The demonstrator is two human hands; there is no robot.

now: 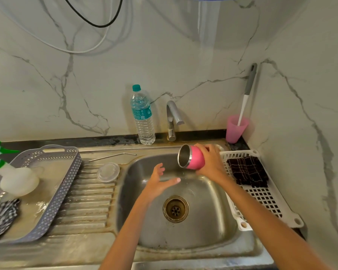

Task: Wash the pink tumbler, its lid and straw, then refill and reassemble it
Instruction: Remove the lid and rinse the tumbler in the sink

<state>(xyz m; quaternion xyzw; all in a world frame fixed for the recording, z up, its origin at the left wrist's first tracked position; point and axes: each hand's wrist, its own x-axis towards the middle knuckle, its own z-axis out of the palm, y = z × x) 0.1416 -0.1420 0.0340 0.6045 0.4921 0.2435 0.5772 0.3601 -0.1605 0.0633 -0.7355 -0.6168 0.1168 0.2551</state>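
My right hand (211, 161) grips the pink tumbler (196, 160) over the sink basin (213, 217), tipped on its side with its steel mouth facing left. My left hand (159, 182) hovers open above the basin, just left of and below the tumbler's mouth, apart from it. The clear lid (108, 172) lies flat on the ribbed drainboard left of the basin. The bent metal straw (113, 156) lies behind it on the steel counter. The tap (173, 119) stands at the back; no water stream shows.
A water bottle (142, 115) with teal cap stands left of the tap. A grey basket (62, 184) on the left holds a spray bottle (14, 172) and striped cloth. A white rack (261, 193) with a dark cloth lies right of the sink. A pink cup (235, 131) holds a brush.
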